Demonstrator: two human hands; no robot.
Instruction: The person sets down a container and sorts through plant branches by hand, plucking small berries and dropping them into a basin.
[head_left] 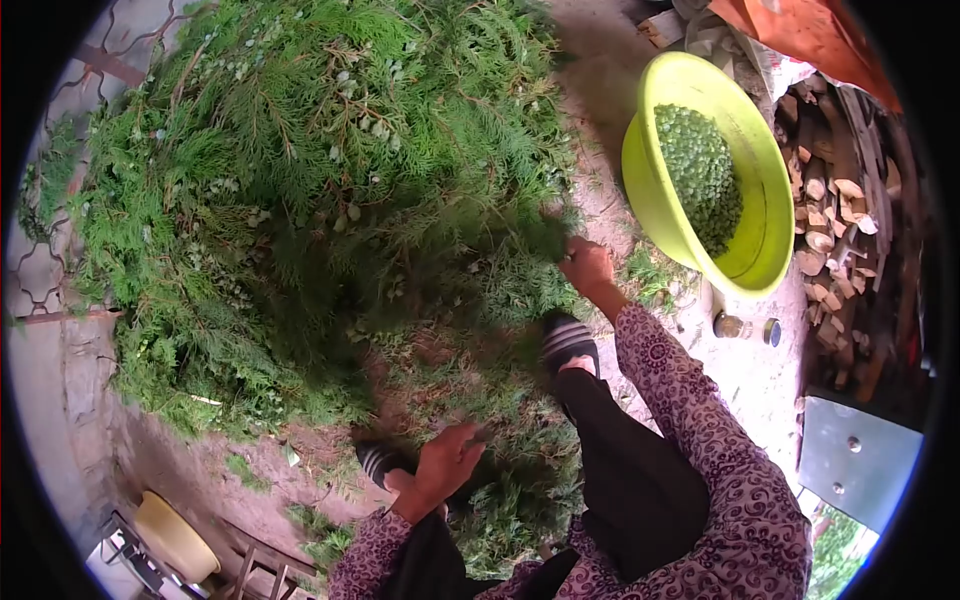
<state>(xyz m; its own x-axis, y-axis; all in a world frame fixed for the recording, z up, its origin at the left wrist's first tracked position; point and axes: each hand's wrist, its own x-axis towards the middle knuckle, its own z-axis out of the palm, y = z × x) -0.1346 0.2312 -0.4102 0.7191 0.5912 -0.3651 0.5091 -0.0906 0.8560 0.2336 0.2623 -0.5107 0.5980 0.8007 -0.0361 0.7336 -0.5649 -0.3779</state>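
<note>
A large heap of cut thuja branches (300, 130), flat green sprays dotted with pale green cones, covers the ground ahead of me. My right hand (588, 268) is at the heap's right edge, its fingers closed on a thuja branch (545, 238) that is dark and blurred. My left hand (445, 468) hovers above my left foot, near the knee, with its fingers curled together; whatever they hold, if anything, is hidden. To the right of my right hand, a yellow-green basin (648, 185) contains many small green cones (695, 165).
Chopped firewood (825, 215) is stacked at the right. A small jar (730, 326) lies below the basin. A pale yellow bowl (178, 535) stands at the lower left beside a wooden frame (262, 565). My striped slippers (570, 338) rest among loose sprigs.
</note>
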